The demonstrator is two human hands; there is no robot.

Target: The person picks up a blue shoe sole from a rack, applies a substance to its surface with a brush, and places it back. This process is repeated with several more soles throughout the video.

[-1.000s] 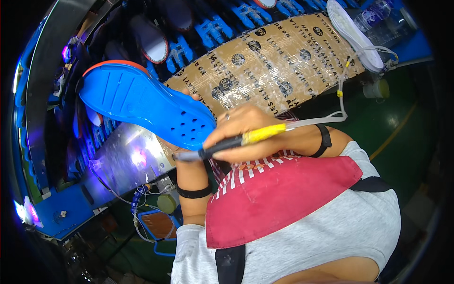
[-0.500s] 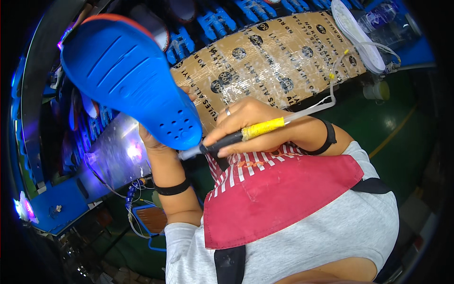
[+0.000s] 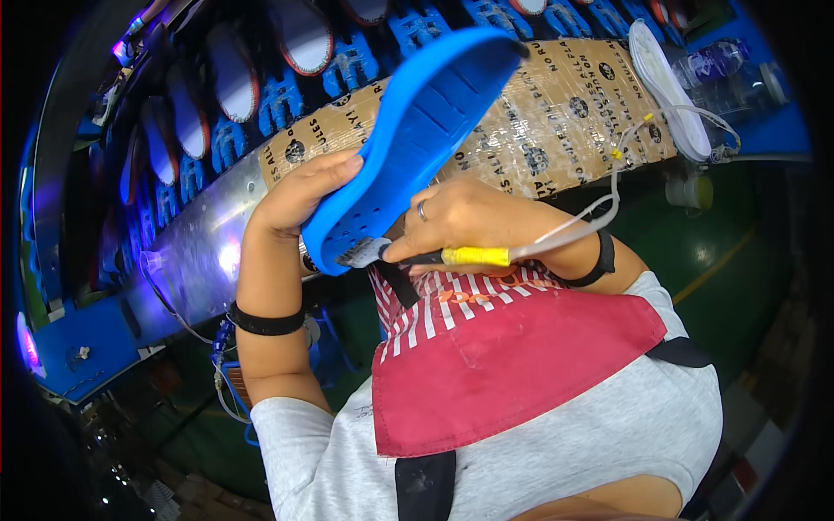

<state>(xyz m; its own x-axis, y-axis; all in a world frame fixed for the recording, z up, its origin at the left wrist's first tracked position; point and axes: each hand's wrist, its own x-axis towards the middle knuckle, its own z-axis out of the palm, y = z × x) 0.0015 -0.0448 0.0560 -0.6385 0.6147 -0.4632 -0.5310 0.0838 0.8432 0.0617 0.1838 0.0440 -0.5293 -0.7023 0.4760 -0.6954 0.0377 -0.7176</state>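
A blue shoe sole (image 3: 408, 143) is held up in front of me, tilted, its toe end toward the upper right and its perforated heel low. My left hand (image 3: 300, 195) grips its left edge near the heel, thumb along the rim, other fingers hidden behind it. My right hand (image 3: 469, 213), with a ring on one finger, is closed round a brush (image 3: 478, 256) that has a yellow-wrapped handle joined to a clear tube (image 3: 578, 233). The brush's pale bristles lie at the heel surface of the sole, by the small holes.
Behind the sole lies a work surface covered with taped brown cardboard (image 3: 556, 113). A white sole (image 3: 667, 87) rests at its right end, beside a clear plastic bottle (image 3: 738, 87). Shoe uppers (image 3: 233, 74) on blue holders line the far side. A metal surface (image 3: 195, 269) extends at left.
The sole has turned, its toe end swinging from upper left to upper right. My left hand now shows at its left edge. The brush tip has moved from beside the heel onto it.
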